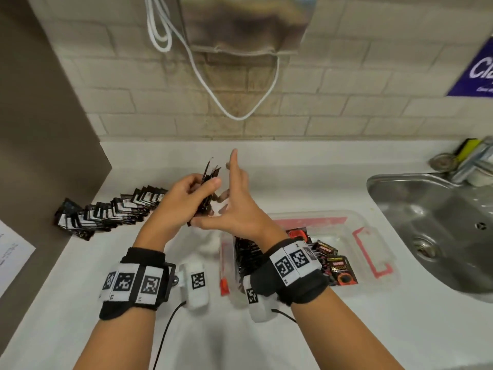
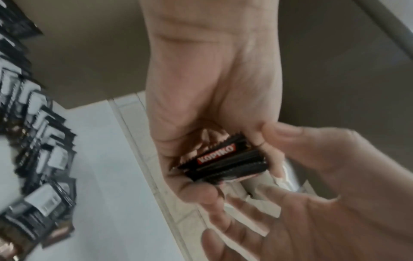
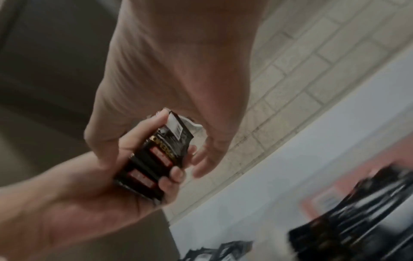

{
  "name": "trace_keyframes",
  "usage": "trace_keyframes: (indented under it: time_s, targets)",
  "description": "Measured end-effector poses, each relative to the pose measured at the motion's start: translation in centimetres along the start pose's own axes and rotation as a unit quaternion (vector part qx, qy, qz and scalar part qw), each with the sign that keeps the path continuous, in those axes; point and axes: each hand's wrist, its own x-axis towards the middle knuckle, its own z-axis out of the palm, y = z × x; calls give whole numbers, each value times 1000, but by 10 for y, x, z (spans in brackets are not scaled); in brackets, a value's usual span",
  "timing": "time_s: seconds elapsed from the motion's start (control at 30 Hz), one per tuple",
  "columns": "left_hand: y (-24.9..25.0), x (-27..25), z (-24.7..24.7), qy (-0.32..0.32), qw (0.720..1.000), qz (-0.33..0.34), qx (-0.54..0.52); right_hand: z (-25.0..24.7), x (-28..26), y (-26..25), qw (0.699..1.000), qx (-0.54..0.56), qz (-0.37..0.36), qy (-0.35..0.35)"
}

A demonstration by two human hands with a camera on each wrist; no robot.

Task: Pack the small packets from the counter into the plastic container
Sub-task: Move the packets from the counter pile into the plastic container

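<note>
Head view: left hand is gripping a small stack of black Kopiko packets edge-up above the white counter, thumb and fingers curled round it; exact no. in stack can't be told, several edges showing in the left wrist view. Right hand is lying beside the stack, fingers spread and straight, thumb touching its lower end. One row of overlapping packets is lying on the counter at left, too many and too blurred to count. One clear plastic container w/ red clips is holding more packets. One steel sink at right.
</note>
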Motion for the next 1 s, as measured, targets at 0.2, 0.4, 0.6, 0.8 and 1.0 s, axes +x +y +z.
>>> trace_keyframes:
  time_s: [0.2, 0.4, 0.6, 0.8, 1.0]
  targets:
    - [20, 2, 57, -88, 993, -72, -35, -40, -27, 13, 977, -145, -134, 77]
    - [34, 0, 104, -166, 982, -86, -29, -77, -51, 25, 979, -86, -140, 118]
    - [43, -3, 129, -282, 956, -73, 40, -107, -72, 36, 969, -120, -107, 186]
    - [54, 1, 153, -307, 939, -48, 146, -118, -87, 53, 970, -103, -69, 211]
    - [44, 12, 162, -228, 936, 13, 267, -136, -100, 79, 992, 5, 35, 123]
